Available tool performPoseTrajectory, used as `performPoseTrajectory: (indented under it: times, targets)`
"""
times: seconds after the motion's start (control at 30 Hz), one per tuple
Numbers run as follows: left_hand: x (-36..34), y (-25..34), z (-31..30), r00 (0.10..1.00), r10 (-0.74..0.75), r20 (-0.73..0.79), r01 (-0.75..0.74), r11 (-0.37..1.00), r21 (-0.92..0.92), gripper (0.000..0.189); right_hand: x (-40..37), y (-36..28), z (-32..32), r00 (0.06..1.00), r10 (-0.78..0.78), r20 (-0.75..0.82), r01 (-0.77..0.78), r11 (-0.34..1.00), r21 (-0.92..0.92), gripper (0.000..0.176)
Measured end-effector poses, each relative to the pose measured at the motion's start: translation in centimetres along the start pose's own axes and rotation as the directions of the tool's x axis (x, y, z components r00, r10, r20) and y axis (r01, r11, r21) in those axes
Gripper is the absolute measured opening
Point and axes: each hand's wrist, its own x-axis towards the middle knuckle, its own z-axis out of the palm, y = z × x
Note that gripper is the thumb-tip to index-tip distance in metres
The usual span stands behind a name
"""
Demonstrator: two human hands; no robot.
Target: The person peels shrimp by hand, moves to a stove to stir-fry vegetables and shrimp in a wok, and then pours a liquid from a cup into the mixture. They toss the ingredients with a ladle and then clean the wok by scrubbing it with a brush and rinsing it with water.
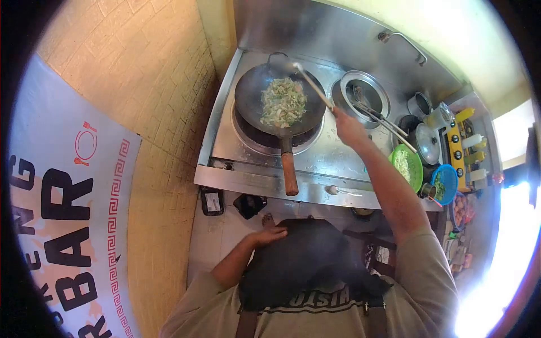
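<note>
My right hand (pixel 350 129) is closed around the long pale handle of a ladle (pixel 314 84). Its blurred dark head is over the far rim of the wok (pixel 248 101). Shredded greens and pale pieces (pixel 283 102) lie in the middle of the wok, which sits on a burner with its wooden handle (pixel 289 174) pointing toward me. Down at my waist, my left hand (pixel 269 235) lies flat against the black apron (pixel 304 248), holding nothing, its fingers stretched out.
Right of the wok is a metal ring (pixel 385 96) with long-handled utensils. Farther right stand a green basket (pixel 414 163) of pale shreds, a blue basket (pixel 449 183) of greens, a lidded pot (pixel 426 141) and several sauce bottles (pixel 472 141). A brick wall (pixel 169 90) borders the left.
</note>
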Motion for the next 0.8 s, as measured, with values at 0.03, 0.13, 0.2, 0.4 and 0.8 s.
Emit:
performPoseTrajectory:
  times: [0.03,0.13,0.2,0.4,0.8]
  targets:
    - [-1.3,-3.1,1.9,0.983,-0.162,0.081,0.181,0.905,-0.386,0.079,-0.4,0.5,0.4,0.997,-0.075,0.009,0.074,0.994,0.085,0.039]
    - [-4.3,-5.7,2.8,0.915,-0.340,0.219,0.387,0.579,-0.718,0.081,-2.7,0.7,-0.1,0.977,-0.211,-0.015,0.207,0.941,0.266,0.035]
    - [-4.9,-7.7,3.6,0.881,-0.408,0.239,0.434,0.498,-0.750,0.086,-3.6,0.8,-1.1,0.984,-0.176,-0.039,0.179,0.935,0.308,0.030]
    - [1.0,-8.9,0.9,0.719,-0.679,-0.149,0.289,0.486,-0.825,0.059,-0.8,-3.0,-1.1,0.987,-0.134,0.088,0.099,0.940,0.327,0.034]
    - [8.7,-6.0,-5.9,0.857,-0.425,-0.291,-0.207,0.233,-0.950,0.055,-12.8,-3.2,-9.7,0.956,-0.103,0.276,0.105,0.994,0.006,0.037]
